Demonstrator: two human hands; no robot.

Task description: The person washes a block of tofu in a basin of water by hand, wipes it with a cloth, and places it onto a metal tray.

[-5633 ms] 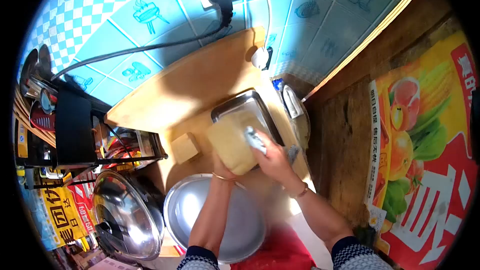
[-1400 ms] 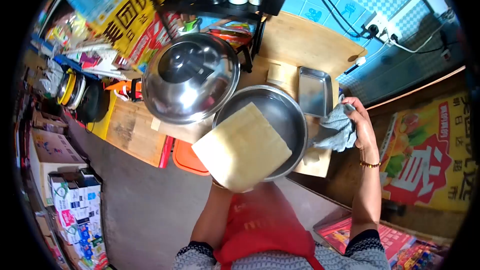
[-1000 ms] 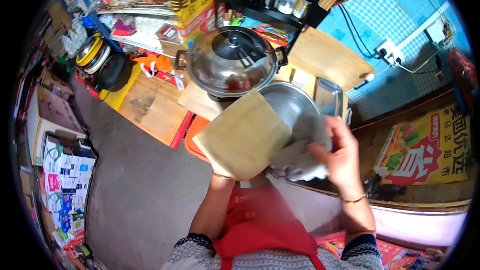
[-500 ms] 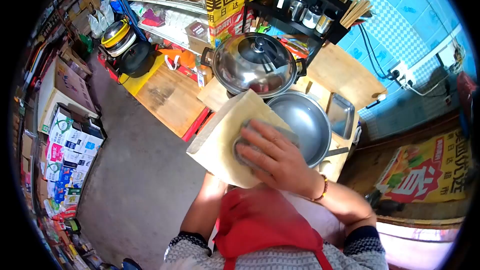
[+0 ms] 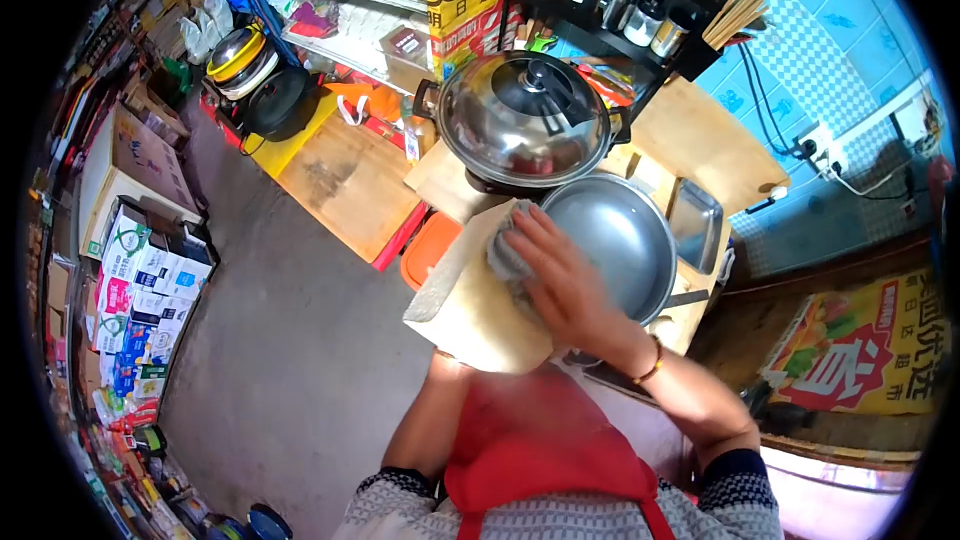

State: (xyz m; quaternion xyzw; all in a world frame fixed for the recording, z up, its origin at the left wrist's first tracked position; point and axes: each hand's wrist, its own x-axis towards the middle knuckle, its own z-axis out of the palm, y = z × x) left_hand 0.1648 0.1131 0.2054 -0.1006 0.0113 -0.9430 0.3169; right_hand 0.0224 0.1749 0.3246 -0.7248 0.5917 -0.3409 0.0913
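Observation:
A pale yellow square block (image 5: 480, 320) is held in front of the red apron, tilted, its thick side facing left. My left hand (image 5: 450, 358) supports it from below; its fingers are hidden behind the block. On the block's upper right part, my right hand (image 5: 560, 285) presses a grey cloth (image 5: 508, 252), fingers laid over it. Just beyond the block lies a round grey metal basin (image 5: 625, 245), partly covered by my right hand and forearm.
A lidded steel pot (image 5: 525, 130) stands behind the basin. Right of the basin is a metal tray (image 5: 697, 225). A black rack (image 5: 600, 25) holds jars. At the left are a wooden board (image 5: 350, 180), a black pan (image 5: 282, 105) and an orange lid (image 5: 430, 248).
My right hand brought the cloth from the right side onto the block, and has since slid it toward the block's top edge. The view has swung from the tiled wall toward the floor.

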